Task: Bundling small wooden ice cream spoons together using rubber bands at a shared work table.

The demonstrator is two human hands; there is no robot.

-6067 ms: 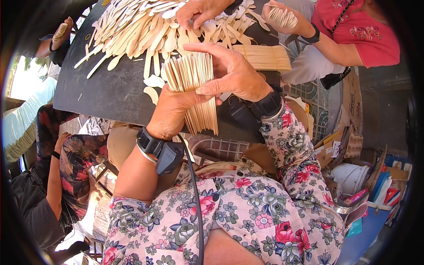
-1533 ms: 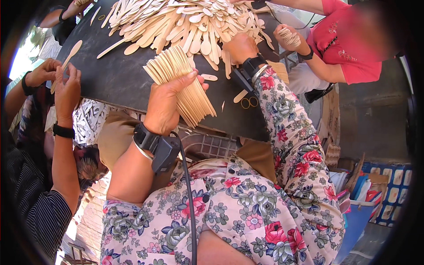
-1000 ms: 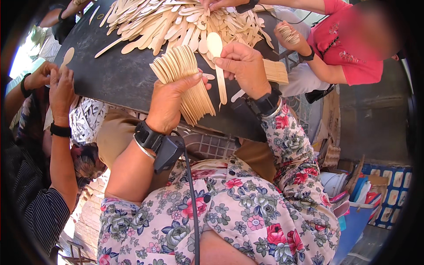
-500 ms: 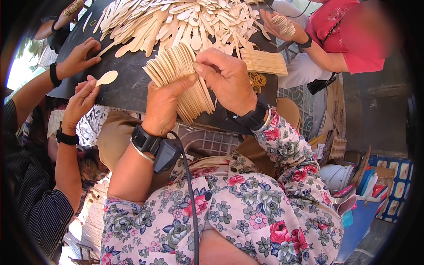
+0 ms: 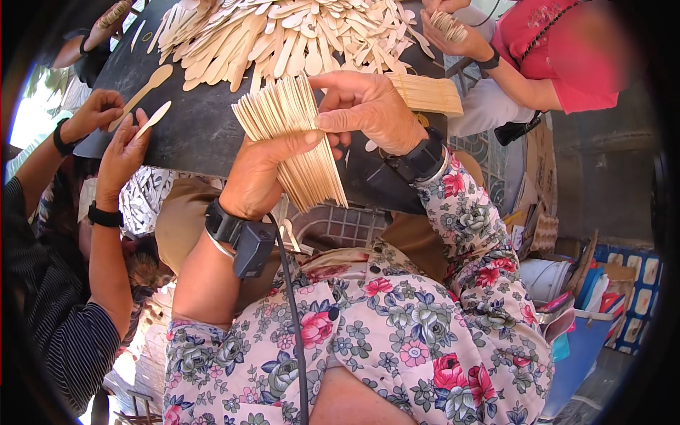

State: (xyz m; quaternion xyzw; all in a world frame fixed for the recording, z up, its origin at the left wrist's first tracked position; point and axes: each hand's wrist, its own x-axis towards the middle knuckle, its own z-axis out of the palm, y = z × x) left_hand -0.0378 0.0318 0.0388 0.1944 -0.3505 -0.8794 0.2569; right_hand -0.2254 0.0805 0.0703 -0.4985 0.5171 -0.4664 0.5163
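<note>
A thick stack of pale wooden spoons [image 5: 304,159], their narrow edges turned up, is held above the table's near edge. My left hand [image 5: 258,173] is wrapped round its left side, the thumb lying across the front. At the upper right side my right hand [image 5: 379,110] touches the stack, thumb at its edge and index finger reaching behind the top. The other right fingers are bent and partly hidden behind the stack. Just beyond, a big loose heap of wooden spoons [image 5: 283,39] covers the far part of the dark table [image 5: 191,134].
A banded bundle of spoons [image 5: 428,95] lies right of the heap. At left, a co-worker's hands [image 5: 124,152] hold spoons; at right, another person's hand [image 5: 453,35] holds a small bundle. A blue bin [image 5: 584,354] with odds and ends stands at lower right.
My right hand has shifted slightly right and its fingers have spread from a pinch. The stack has turned more upright. The co-worker at left has both hands lower, with a second spoon showing.
</note>
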